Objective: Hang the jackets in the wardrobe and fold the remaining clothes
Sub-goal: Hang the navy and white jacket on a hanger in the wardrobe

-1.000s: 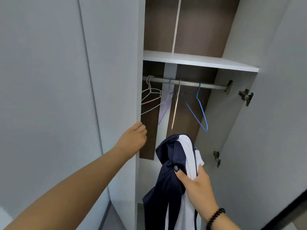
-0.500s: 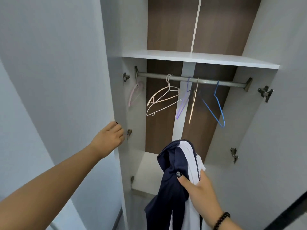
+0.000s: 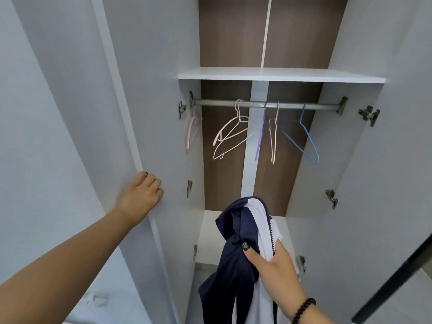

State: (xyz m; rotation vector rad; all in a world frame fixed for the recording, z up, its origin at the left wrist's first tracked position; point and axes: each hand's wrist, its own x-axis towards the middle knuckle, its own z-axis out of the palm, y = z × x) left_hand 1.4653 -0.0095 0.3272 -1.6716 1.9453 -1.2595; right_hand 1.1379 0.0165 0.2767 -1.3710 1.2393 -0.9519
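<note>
Navy-and-white zip jacket (image 3: 236,258) bunched, dangling before open wardrobe (image 3: 280,74)

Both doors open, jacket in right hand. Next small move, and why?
Probably let the left hand leave the left door edge and reach to the rail for a white hanger. Both doors stand wide, the hangers are all bare, and the right hand already has its grip on the navy and white jacket, which needs a hanger first.
</note>
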